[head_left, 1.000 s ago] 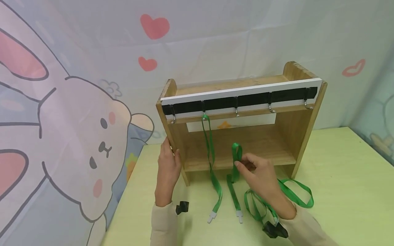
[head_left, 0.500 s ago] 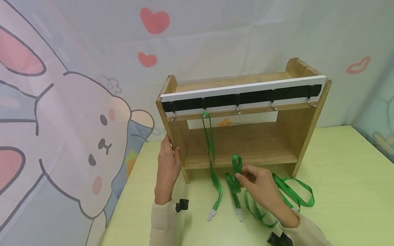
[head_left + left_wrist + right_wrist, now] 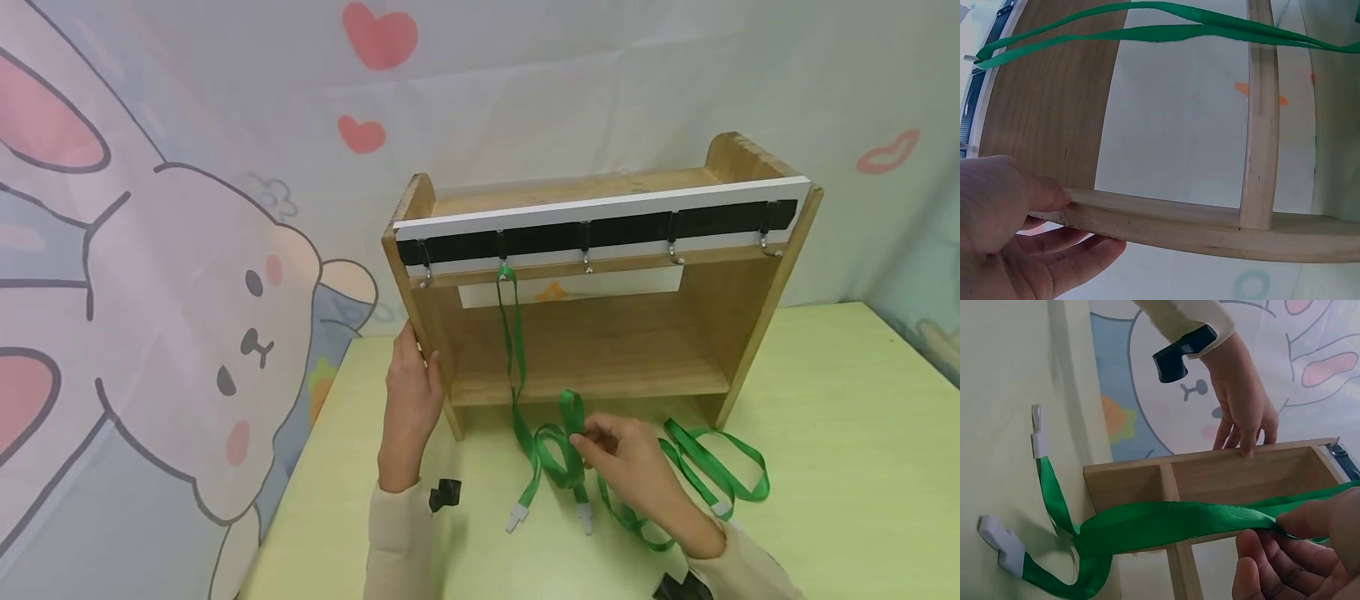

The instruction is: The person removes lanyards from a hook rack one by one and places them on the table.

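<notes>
My left hand (image 3: 408, 408) holds the left side panel of a small wooden shelf (image 3: 600, 337); in the left wrist view the thumb lies on its inner face and the fingers outside. A green lanyard (image 3: 517, 417) hangs by its loop from the second hook from the left, its white clip (image 3: 517, 517) down at the table. Just right of it, my right hand (image 3: 630, 458) pinches another green lanyard (image 3: 572, 408) between thumb and fingers, the loop end standing up. The rest of that strap (image 3: 1141, 528) sags in a fold towards its white clip (image 3: 584, 517).
A black strip (image 3: 622, 232) with several metal hooks runs along the shelf's top front. More green lanyards (image 3: 705, 460) lie loosely on the yellow-green table (image 3: 847, 400), to the right and partly under the right forearm. A printed cloth (image 3: 525, 108) hangs behind.
My right hand has come down towards the table with the pinched lanyard, whose strap has bunched into a wider fold. The left hand stays on the shelf's side. The head view has shifted slightly.
</notes>
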Demonstrator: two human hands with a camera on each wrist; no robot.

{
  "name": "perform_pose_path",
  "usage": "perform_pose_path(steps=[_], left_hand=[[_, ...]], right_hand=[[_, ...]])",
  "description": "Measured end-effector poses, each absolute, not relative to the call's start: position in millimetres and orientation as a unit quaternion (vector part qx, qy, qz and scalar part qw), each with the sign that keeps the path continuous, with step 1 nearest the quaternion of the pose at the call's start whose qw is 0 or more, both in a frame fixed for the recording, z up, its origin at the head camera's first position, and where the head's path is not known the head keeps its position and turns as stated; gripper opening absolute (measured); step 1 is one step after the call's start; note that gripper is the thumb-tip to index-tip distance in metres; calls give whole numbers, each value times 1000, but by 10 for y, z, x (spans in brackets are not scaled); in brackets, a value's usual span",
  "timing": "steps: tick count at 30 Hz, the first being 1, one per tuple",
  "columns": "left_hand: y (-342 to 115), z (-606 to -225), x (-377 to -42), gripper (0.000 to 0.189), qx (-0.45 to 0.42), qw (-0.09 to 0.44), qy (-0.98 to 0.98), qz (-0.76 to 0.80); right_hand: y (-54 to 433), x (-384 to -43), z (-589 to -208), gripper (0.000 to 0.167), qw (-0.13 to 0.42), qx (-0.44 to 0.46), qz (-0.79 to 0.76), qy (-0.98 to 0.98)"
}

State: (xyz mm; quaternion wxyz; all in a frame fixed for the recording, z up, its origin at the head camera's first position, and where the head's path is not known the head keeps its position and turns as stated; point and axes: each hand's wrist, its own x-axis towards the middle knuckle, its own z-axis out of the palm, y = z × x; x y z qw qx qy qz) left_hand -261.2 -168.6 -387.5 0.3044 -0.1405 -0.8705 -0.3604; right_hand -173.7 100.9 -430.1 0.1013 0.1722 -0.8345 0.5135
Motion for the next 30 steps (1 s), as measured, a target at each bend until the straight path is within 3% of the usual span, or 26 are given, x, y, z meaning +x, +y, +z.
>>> perform_pose_path(steps=[30], left_hand=[[-1684, -3856, -2609, 53, -140, 297, -872, -362]], right_hand=[[1232, -1828, -4328, 12, 101, 142, 451, -875]])
